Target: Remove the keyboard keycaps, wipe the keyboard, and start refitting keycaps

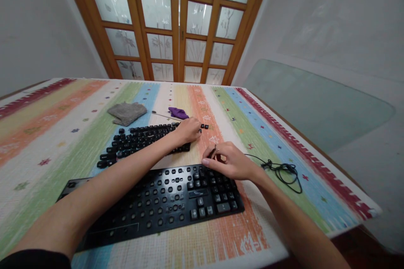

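A black keyboard (164, 201) lies on the table, its left and middle part stripped to bare switches and keycaps still on its right end. Beyond it, loose black keycaps (148, 136) stand in rows. My left hand (188, 130) is closed at the right end of these rows, fingertips pinched on a small black keycap (200, 130). My right hand (232, 160) hovers over the keyboard's far right edge, its fingers curled around a small thin wire tool (216, 149) that looks like a keycap puller; its lower part is hidden by the fingers.
Behind the keycaps lie a grey cloth (126, 112), a thin brush (164, 114) and a purple cloth (178, 112). A coiled black cable (285, 173) lies to the right. A striped cloth (85, 143) covers the table. Wood-framed glass doors (170, 29) stand behind.
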{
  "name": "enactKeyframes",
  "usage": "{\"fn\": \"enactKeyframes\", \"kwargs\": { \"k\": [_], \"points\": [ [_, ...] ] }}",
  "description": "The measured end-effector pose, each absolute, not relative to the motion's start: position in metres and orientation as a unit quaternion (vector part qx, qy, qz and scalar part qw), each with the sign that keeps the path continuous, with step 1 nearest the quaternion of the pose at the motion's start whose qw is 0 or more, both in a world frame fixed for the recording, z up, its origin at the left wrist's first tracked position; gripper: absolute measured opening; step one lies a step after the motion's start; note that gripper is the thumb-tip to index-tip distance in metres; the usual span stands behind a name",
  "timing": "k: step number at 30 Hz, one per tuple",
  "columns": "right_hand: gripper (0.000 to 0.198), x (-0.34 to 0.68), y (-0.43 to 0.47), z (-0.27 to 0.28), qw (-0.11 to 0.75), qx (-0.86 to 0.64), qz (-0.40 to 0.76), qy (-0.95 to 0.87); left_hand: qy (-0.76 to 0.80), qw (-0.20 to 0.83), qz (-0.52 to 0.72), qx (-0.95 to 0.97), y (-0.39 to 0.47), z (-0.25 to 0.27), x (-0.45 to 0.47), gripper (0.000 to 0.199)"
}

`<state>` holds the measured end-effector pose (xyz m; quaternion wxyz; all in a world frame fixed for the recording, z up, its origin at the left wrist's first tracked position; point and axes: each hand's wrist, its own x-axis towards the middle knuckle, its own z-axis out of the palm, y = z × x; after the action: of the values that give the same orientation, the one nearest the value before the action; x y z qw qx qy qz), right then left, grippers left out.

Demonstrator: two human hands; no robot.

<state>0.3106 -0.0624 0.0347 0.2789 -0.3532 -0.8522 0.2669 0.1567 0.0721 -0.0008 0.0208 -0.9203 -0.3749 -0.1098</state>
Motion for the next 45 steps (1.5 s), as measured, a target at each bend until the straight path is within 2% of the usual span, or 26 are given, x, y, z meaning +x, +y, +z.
{"fn": "enactKeyframes", "kwargs": {
  "k": [7, 16, 22, 28, 33, 37, 39, 45],
  "points": [
    [0.029, 0.313, -0.061, 0.037, 0.268, -0.354, 0.256, -0.859, -0.371, 0.016, -0.112, -0.922, 0.078, -0.004, 0.156, 0.022],
    [0.026, 0.311, -0.061, 0.032, 0.270, -0.360, 0.284, -0.847, -0.382, 0.012, -0.111, -0.918, 0.076, -0.001, 0.151, 0.022],
    [0.028, 0.314, -0.062, 0.035, 0.319, -0.355, 0.273, -0.835, -0.377, 0.011, -0.120, -0.918, 0.076, -0.003, 0.149, 0.020],
    [0.026, 0.312, -0.062, 0.033, 0.262, -0.359, 0.295, -0.846, -0.361, 0.007, -0.143, -0.921, 0.067, 0.004, 0.145, 0.020],
    [0.028, 0.313, -0.057, 0.026, 0.265, -0.374, 0.328, -0.826, -0.301, -0.006, -0.194, -0.934, 0.047, 0.003, 0.125, 0.018],
    [0.034, 0.311, -0.055, 0.020, 0.270, -0.372, 0.393, -0.796, -0.227, -0.061, -0.219, -0.947, 0.022, -0.005, 0.101, 0.019],
    [0.031, 0.306, -0.058, 0.020, 0.274, -0.349, 0.371, -0.816, -0.211, -0.093, -0.213, -0.949, 0.007, -0.007, 0.090, 0.020],
    [0.028, 0.289, -0.078, 0.029, 0.214, -0.275, 0.192, -0.918, -0.191, -0.149, -0.185, -0.953, -0.024, -0.005, 0.072, 0.022]
  ]
}}
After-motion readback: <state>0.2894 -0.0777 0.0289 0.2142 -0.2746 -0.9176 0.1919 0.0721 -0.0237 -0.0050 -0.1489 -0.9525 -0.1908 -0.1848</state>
